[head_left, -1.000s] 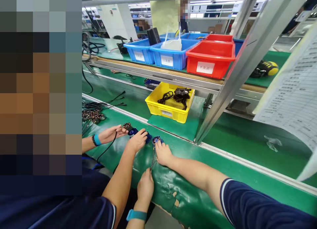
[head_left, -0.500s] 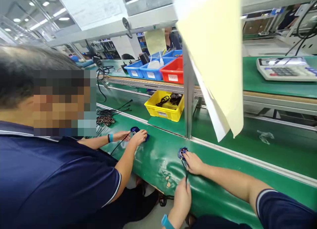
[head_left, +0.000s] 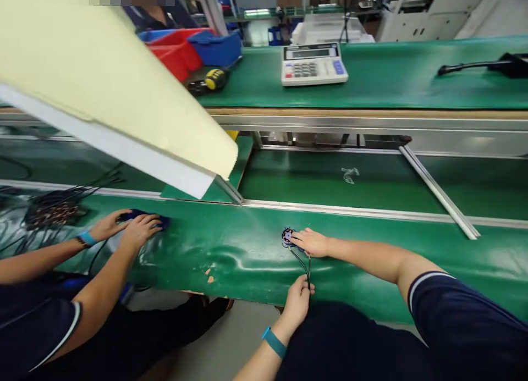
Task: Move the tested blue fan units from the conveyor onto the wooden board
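A round blue-and-black part [head_left: 286, 236] lies on the green bench [head_left: 243, 235], nearer the far edge than the near one. The right hand [head_left: 312, 243] reaches in from the right, fingertips on the part; whether they clamp it or only rest there, I cannot tell. Black leads [head_left: 304, 267] run from the part toward the near edge, where the left hand [head_left: 298, 301] has its fingers closed on them. A blue wristband [head_left: 274, 342] circles the left wrist. Well to the left, a co-worker's two hands [head_left: 139, 231] are on a dark blue piece [head_left: 165, 222]. Beyond them, toward the bench's left end, lies a heap of black cables [head_left: 53, 211]. A metal rail [head_left: 350, 213] follows the far edge.
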The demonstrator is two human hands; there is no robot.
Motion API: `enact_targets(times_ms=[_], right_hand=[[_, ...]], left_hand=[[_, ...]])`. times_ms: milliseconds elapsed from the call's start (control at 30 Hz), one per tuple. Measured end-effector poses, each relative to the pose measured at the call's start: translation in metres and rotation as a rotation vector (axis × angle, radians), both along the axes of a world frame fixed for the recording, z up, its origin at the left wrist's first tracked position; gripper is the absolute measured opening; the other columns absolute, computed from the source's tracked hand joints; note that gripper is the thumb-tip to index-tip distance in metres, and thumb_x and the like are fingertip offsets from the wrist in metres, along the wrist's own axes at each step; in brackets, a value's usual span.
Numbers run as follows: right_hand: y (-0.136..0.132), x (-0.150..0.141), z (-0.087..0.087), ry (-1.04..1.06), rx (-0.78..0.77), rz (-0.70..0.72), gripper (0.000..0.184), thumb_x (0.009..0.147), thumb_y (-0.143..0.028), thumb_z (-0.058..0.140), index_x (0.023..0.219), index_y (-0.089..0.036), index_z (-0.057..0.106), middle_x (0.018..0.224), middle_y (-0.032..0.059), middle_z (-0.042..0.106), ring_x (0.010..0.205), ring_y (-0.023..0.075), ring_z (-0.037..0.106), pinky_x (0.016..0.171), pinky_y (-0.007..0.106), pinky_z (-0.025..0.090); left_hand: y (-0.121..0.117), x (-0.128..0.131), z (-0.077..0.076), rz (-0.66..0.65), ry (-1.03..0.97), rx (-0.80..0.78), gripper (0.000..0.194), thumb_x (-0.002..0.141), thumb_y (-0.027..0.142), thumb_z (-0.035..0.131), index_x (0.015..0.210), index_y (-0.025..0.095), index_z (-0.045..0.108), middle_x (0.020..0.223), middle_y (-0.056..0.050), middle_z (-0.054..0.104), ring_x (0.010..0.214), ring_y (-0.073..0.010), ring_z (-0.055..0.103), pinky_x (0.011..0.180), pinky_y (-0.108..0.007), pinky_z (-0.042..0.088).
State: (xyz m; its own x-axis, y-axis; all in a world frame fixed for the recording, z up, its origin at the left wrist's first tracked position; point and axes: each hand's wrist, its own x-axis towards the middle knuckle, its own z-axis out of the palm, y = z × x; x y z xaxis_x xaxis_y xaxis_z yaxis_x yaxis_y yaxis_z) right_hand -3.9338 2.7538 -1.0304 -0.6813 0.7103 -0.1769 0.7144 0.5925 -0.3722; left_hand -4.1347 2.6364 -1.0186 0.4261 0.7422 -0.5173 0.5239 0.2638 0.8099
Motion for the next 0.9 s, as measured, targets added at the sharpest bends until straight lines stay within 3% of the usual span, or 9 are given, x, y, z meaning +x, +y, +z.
enact_targets(times_ms=[133, 233, 333, 433, 567, 667, 767, 867, 900], right_hand=[[-0.031, 0.001, -0.011, 0.026, 0.036, -0.162, 0.074, 0.088, -0.009, 0.050, 0.159, -0.014, 0.030, 0.156, 0.0217, 0.039, 0.132, 0.0332, 0.045, 0.104, 0.051, 0.038], [-0.047, -0.005, -0.018, 0.060, 0.042, -0.285, 0.075, 0.087, -0.009, 0.054, 0.158, -0.015, 0.032, 0.159, 0.0210, 0.035, 0.141, 0.0342, 0.037, 0.108, 0.051, 0.035], [-0.052, -0.008, -0.019, 0.095, 0.040, -0.399, 0.072, 0.087, -0.012, 0.059, 0.156, -0.022, 0.038, 0.162, 0.0198, 0.027, 0.142, 0.0342, 0.035, 0.110, 0.051, 0.035], [-0.056, -0.010, -0.015, 0.116, 0.043, -0.540, 0.064, 0.091, -0.017, 0.059, 0.153, -0.021, 0.042, 0.163, 0.0211, 0.023, 0.143, 0.0343, 0.033, 0.113, 0.053, 0.033], [-0.100, -0.022, -0.010, 0.162, 0.056, -0.998, 0.070, 0.086, -0.018, 0.065, 0.151, -0.012, 0.040, 0.160, 0.0254, 0.026, 0.143, 0.0365, 0.035, 0.114, 0.054, 0.035], [-0.174, -0.044, -0.015, 0.282, -0.009, -1.372, 0.037, 0.091, -0.022, 0.059, 0.127, -0.014, 0.060, 0.132, 0.0200, 0.058, 0.121, 0.0304, 0.056, 0.102, 0.046, 0.048], [-0.257, -0.074, -0.032, 0.295, -0.363, -1.605, 0.019, 0.095, -0.022, 0.049, 0.091, -0.017, 0.067, 0.089, 0.0095, 0.068, 0.086, 0.0230, 0.065, 0.083, 0.035, 0.052], [-0.302, -0.107, -0.052, 0.223, -0.730, -1.736, 0.008, 0.080, -0.022, 0.067, 0.086, -0.016, 0.068, 0.089, 0.0086, 0.069, 0.090, 0.0245, 0.067, 0.083, 0.032, 0.050], [-0.303, -0.116, -0.058, 0.239, -0.779, -1.762, 0.020, 0.071, -0.023, 0.076, 0.089, -0.017, 0.069, 0.096, 0.0091, 0.070, 0.097, 0.0264, 0.067, 0.086, 0.032, 0.050]], left_hand=[[0.034, -0.028, -0.003, -0.105, 0.160, 0.202, 0.043, 0.084, 0.011, 0.043, 0.123, 0.008, 0.062, 0.110, -0.018, 0.070, 0.109, -0.0286, 0.067, 0.104, -0.048, 0.050], [0.092, -0.041, 0.002, -0.246, 0.340, 0.595, 0.056, 0.087, 0.011, 0.043, 0.143, 0.007, 0.047, 0.144, -0.025, 0.052, 0.138, -0.0343, 0.047, 0.115, -0.055, 0.041], [0.153, -0.023, 0.009, -0.638, 0.450, 0.949, 0.076, 0.084, 0.009, 0.051, 0.156, 0.011, 0.028, 0.166, -0.022, 0.023, 0.155, -0.0369, 0.020, 0.121, -0.060, 0.030], [0.189, 0.009, 0.011, -1.055, 0.423, 1.015, 0.089, 0.081, 0.010, 0.057, 0.161, 0.018, 0.019, 0.167, -0.016, 0.024, 0.157, -0.0330, 0.014, 0.124, -0.061, 0.024], [0.187, 0.024, 0.001, -1.193, 0.433, 0.937, 0.072, 0.094, 0.025, 0.052, 0.159, 0.012, 0.025, 0.146, -0.021, 0.052, 0.140, -0.0328, 0.042, 0.111, -0.049, 0.044], [0.172, 0.011, -0.012, -1.153, 0.462, 0.998, 0.057, 0.100, 0.023, 0.039, 0.157, 0.016, 0.034, 0.130, -0.019, 0.061, 0.130, -0.0317, 0.050, 0.103, -0.048, 0.048], [0.161, 0.001, -0.019, -1.169, 0.458, 1.058, 0.057, 0.098, 0.014, 0.039, 0.154, 0.022, 0.041, 0.124, -0.016, 0.063, 0.127, -0.0311, 0.052, 0.096, -0.046, 0.051], [0.154, 0.000, -0.019, -1.155, 0.466, 1.091, 0.049, 0.095, 0.013, 0.042, 0.143, 0.017, 0.054, 0.120, -0.015, 0.067, 0.120, -0.0297, 0.057, 0.100, -0.049, 0.048], [0.152, 0.000, -0.020, -1.137, 0.467, 1.116, 0.046, 0.095, 0.012, 0.041, 0.138, 0.014, 0.058, 0.117, -0.015, 0.068, 0.116, -0.0288, 0.059, 0.104, -0.051, 0.045]])
